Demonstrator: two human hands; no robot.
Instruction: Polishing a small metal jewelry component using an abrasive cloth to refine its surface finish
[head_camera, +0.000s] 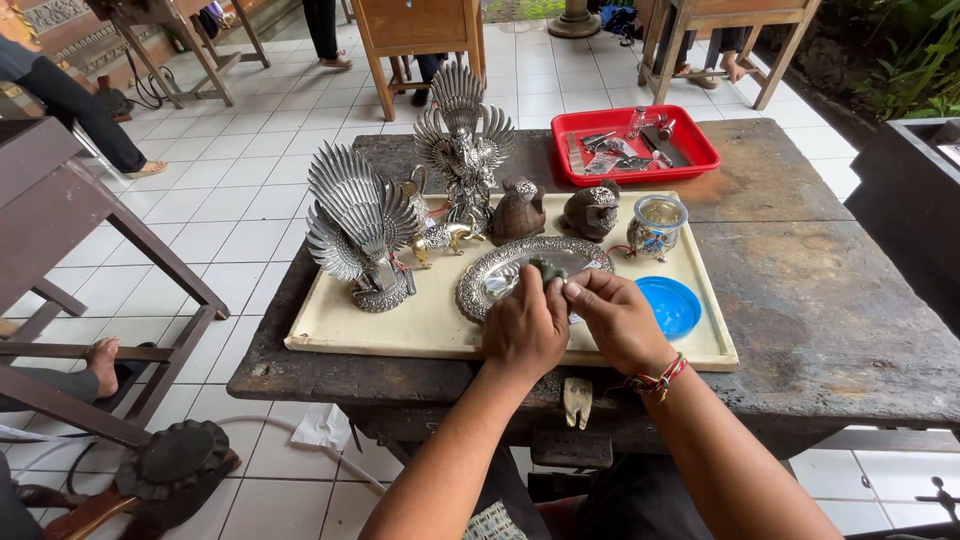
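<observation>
Both hands pinch a small dark pad (548, 270): left hand (525, 330) and right hand (612, 318) clamp it over the ornate silver tray (480, 290), near the board's middle. Polishing looks underway; 2 winged figures (358, 225) stand untouched at far left.

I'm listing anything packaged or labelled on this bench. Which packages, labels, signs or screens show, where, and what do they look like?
No signs or screens show.
Clear plastic packets: small and crinkled, lying in the red tray at the bench's far side.
Small bottle: clear, in the same tray; any label is too small to tell.
</observation>
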